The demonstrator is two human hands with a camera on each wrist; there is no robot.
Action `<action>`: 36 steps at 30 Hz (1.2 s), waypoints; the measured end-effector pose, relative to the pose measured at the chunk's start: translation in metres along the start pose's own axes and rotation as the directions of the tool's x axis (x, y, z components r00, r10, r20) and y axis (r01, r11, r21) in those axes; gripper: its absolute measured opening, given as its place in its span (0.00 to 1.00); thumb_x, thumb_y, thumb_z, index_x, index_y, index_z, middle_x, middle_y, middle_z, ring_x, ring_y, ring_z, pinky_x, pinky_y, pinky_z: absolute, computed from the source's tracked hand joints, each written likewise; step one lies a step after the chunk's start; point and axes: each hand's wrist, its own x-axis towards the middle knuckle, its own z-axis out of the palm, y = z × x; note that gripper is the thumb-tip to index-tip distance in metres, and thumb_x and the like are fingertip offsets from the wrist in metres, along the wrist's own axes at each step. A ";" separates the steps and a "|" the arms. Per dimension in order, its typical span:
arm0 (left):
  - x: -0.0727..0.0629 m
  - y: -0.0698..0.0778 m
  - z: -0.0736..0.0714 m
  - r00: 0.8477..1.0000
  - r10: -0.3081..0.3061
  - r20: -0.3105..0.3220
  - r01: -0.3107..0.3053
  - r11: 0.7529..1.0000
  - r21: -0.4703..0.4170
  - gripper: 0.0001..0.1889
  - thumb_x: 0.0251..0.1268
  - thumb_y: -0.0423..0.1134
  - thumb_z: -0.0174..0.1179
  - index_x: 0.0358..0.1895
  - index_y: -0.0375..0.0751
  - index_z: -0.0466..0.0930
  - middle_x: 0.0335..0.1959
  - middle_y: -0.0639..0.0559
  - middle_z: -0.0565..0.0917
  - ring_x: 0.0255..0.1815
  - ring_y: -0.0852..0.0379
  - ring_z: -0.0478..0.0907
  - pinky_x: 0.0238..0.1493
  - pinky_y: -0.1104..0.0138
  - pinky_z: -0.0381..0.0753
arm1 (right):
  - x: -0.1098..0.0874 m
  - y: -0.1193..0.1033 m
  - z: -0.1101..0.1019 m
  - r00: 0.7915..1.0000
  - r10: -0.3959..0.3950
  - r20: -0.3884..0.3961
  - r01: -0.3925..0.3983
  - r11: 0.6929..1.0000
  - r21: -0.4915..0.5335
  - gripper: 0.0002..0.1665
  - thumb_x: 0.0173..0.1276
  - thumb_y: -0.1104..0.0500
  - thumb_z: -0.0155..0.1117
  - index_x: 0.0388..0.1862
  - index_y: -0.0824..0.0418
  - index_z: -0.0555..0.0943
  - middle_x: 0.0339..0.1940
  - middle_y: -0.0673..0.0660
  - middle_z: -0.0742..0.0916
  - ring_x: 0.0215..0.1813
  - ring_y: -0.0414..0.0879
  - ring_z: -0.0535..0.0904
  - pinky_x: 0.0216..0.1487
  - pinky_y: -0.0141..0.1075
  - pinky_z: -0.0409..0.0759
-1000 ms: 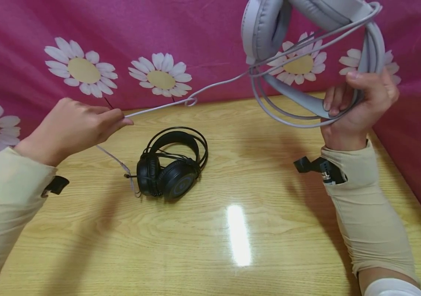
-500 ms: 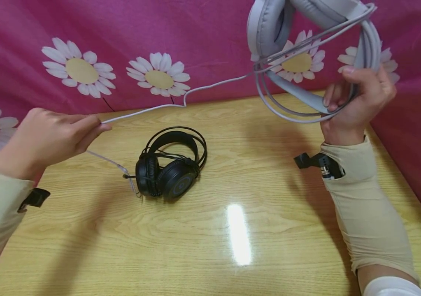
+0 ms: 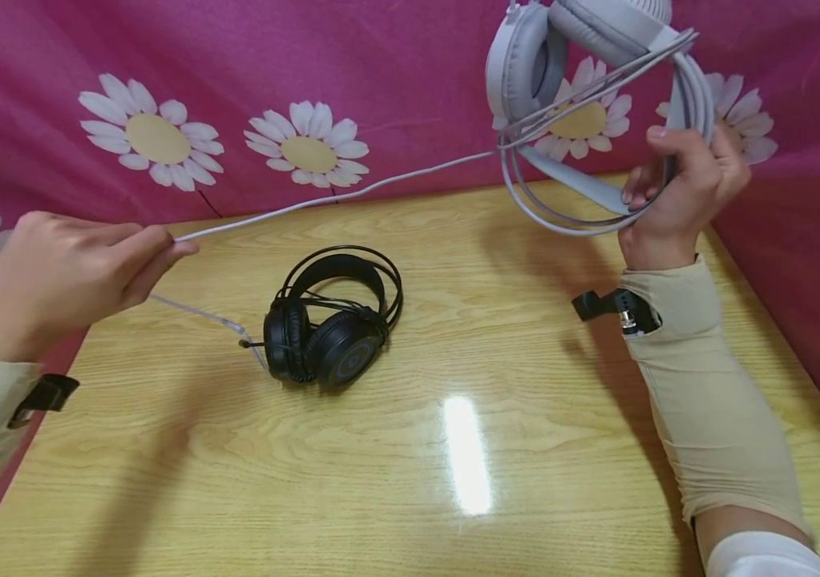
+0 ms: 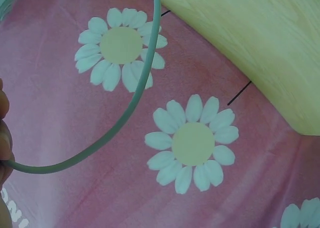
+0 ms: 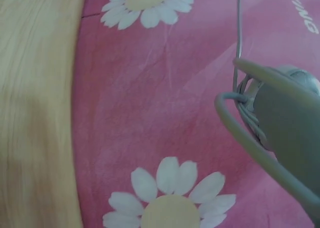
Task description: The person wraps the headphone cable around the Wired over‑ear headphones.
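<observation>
My right hand (image 3: 691,184) grips the headband of white-grey headphones (image 3: 521,68), held up off the table at the right in the head view. Loops of their cable wrap round the earcups and band. From there the white cable (image 3: 337,197) stretches left to my left hand (image 3: 85,264), which pinches it between thumb and fingertips. Its loose end hangs below the left hand, down to a black pair of headphones (image 3: 333,328) lying on the table. In the left wrist view the cable (image 4: 122,120) curves away from the fingers (image 4: 4,143). The right wrist view shows the headband (image 5: 295,118) close up.
The wooden table (image 3: 381,497) lies under both hands, with a bright light reflection on it. A pink cloth (image 3: 395,80) with white daisies hangs behind it and along the right side.
My left hand has moved left, sliding or drawing the cable with it; a small loop in the cable has straightened out. The right hand and white headphones have shifted slightly left.
</observation>
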 end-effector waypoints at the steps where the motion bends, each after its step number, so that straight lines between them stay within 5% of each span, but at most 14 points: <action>1: 0.002 0.000 -0.002 1.000 0.001 0.001 -0.001 1.000 0.001 0.29 0.86 0.52 0.38 0.17 0.46 0.60 0.06 0.58 0.57 0.06 0.63 0.50 0.11 0.70 0.48 | 0.001 0.001 -0.001 1.000 0.007 -0.005 -0.007 1.000 -0.007 0.12 0.55 0.73 0.64 0.17 0.70 0.73 0.03 0.55 0.70 0.05 0.47 0.63 0.08 0.34 0.62; 11: 0.009 0.003 -0.014 1.000 0.013 0.013 -0.013 1.000 -0.008 0.29 0.86 0.51 0.37 0.17 0.47 0.58 0.07 0.60 0.54 0.07 0.65 0.46 0.12 0.72 0.46 | 0.013 0.007 -0.009 0.995 0.089 -0.042 -0.092 0.992 -0.088 0.17 0.55 0.70 0.68 0.13 0.66 0.71 0.03 0.54 0.70 0.05 0.46 0.62 0.08 0.33 0.63; 17: 0.015 0.005 -0.015 1.000 0.019 -0.008 -0.019 1.000 -0.018 0.28 0.86 0.50 0.39 0.18 0.45 0.58 0.07 0.60 0.53 0.08 0.64 0.45 0.12 0.71 0.46 | 0.011 0.011 -0.010 0.998 0.058 -0.030 -0.062 0.988 -0.144 0.12 0.54 0.70 0.69 0.16 0.67 0.76 0.04 0.54 0.71 0.05 0.46 0.63 0.09 0.33 0.62; 24: 0.012 0.004 -0.022 0.997 -0.072 -0.015 0.073 0.997 0.040 0.32 0.85 0.54 0.41 0.16 0.43 0.57 0.06 0.55 0.54 0.09 0.59 0.47 0.16 0.66 0.50 | 0.008 0.009 -0.006 1.000 -0.009 -0.024 0.004 0.978 -0.207 0.10 0.52 0.70 0.70 0.16 0.67 0.78 0.05 0.52 0.73 0.05 0.45 0.65 0.09 0.32 0.62; 31: 0.001 -0.004 -0.019 0.975 -0.192 -0.114 0.188 0.981 -0.048 0.34 0.83 0.57 0.45 0.15 0.41 0.58 0.04 0.50 0.56 0.07 0.53 0.50 0.24 0.59 0.51 | 0.003 0.004 -0.004 0.996 -0.087 0.001 0.084 0.964 -0.252 0.12 0.52 0.71 0.70 0.14 0.65 0.77 0.06 0.52 0.74 0.05 0.44 0.65 0.10 0.32 0.61; 36: -0.005 -0.009 -0.018 0.968 -0.225 -0.114 0.221 0.974 -0.048 0.35 0.82 0.59 0.45 0.15 0.40 0.59 0.04 0.48 0.57 0.07 0.49 0.52 0.25 0.55 0.53 | 0.001 0.000 -0.003 0.993 -0.120 0.012 0.119 0.959 -0.259 0.09 0.53 0.70 0.69 0.17 0.66 0.80 0.07 0.51 0.74 0.06 0.44 0.65 0.11 0.31 0.62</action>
